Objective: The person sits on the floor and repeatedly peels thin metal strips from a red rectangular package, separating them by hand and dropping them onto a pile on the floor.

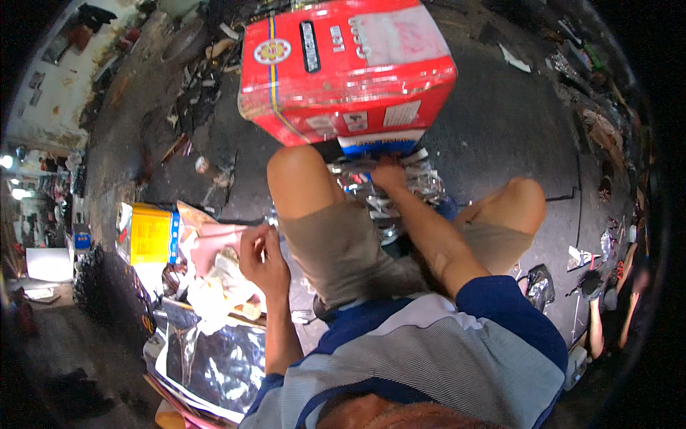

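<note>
My right hand [388, 174] reaches down between my knees into a heap of shiny silver packets [421, 187]. Its fingers are partly lost among the glossy wrapping, so their grip is unclear. Just beyond it stands a large red carton [350, 79], wrapped in clear tape, with a smaller blue and white box [382, 143] against its near side. To the left, my left hand [264, 261] is raised with loosely curled fingers, a gap between them and nothing visible in them. It is nearest to a crumpled whitish bundle [227, 282] and a pink sheet [214, 243].
A yellow and blue package [151, 234] lies left of the pink sheet. Glossy dark film [214, 361] covers something at lower left. Scraps litter the dark floor [486, 136]. At right are a black plastic bag [541, 284] and another person's arm [596, 329].
</note>
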A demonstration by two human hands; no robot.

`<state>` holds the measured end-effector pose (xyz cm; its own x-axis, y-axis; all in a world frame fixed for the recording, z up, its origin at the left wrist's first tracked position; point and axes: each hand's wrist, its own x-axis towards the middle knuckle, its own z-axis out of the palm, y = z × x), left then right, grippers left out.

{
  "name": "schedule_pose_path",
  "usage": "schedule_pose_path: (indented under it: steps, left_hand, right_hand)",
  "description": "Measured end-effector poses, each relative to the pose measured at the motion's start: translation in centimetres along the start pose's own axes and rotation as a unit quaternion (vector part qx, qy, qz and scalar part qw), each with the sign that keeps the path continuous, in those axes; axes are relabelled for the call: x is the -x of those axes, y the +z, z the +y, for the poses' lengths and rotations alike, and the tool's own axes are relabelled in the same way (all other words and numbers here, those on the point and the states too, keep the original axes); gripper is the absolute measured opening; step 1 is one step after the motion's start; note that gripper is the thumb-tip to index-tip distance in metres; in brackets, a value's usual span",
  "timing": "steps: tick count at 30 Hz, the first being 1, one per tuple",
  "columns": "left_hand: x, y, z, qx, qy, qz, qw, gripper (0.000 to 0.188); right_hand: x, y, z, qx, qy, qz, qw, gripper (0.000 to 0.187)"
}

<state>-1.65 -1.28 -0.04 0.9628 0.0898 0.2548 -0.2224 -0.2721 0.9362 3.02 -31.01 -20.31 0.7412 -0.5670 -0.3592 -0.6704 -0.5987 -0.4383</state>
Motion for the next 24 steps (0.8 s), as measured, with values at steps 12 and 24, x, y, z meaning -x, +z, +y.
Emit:
schedule_pose_path:
  steps: [12, 24]
  left_hand:
    - [-3.9, 15.1, 5.1, 0.002, 0.188, -0.365, 0.912, 0.045]
    - [-11.3, 13.2, 8.2, -0.015, 0.047, -0.502, 0.863, 0.048]
  right_hand:
    - [4.8, -10.7, -0.3, -0.065, -0.35, -0.046, 0.933, 0.027]
    - [11.1, -30.9, -2.6, -0.184, -0.358, -0.044, 0.914, 0.037]
